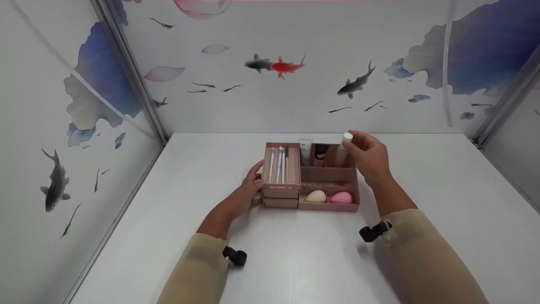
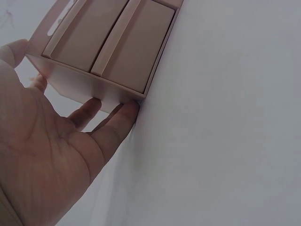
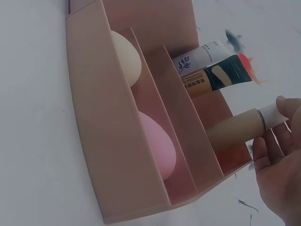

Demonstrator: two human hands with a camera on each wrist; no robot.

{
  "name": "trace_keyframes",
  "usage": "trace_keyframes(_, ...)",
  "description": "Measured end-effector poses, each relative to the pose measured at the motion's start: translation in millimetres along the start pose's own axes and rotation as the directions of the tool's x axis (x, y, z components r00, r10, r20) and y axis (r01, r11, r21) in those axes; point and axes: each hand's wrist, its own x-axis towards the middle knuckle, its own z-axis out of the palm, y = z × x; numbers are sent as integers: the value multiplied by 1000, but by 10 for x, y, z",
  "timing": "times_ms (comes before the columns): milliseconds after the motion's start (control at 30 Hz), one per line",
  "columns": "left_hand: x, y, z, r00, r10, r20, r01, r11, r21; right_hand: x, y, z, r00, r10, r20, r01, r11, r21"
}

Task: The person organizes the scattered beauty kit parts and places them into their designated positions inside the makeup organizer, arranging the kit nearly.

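Note:
A pink desktop organizer [image 1: 329, 174] stands on the white table. My right hand [image 1: 371, 158] pinches the white cap of a beige foundation bottle [image 3: 237, 128], whose lower part sits in the back right compartment. My left hand [image 2: 51, 141] rests its extended fingertips against the organizer's left side, beside two small drawers [image 2: 134, 44]. White tube [image 1: 305, 152] and dark-and-tan tube [image 3: 216, 77] stand in the back compartments. In front lie a cream makeup sponge [image 1: 316, 196] and a pink makeup sponge [image 1: 341, 197]. Several thin sticks [image 1: 280, 164] lie in the top left tray.
The white table [image 1: 287, 261] runs back to a wall [image 1: 295, 105] printed with fish and petals. Metal-framed side panels bound it left and right. Each sleeve carries a black wrist camera [image 1: 234, 256].

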Motion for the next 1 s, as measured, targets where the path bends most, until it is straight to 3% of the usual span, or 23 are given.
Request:
trace_keyframes(267, -1, -30, -10, 1000, 13, 13, -13, 999, 32, -20, 5, -25, 998, 37, 50, -32, 995, -98)
trace_keyframes(600, 7, -38, -26, 1000, 17, 8, -18, 1000, 24, -85, -92, -57, 984, 120, 134, -80, 960, -269)
trace_keyframes(1000, 17, -31, -11, 1000, 1, 5, -1, 999, 32, -107, -125, -42, 983, 113, 145, -47, 919, -392)
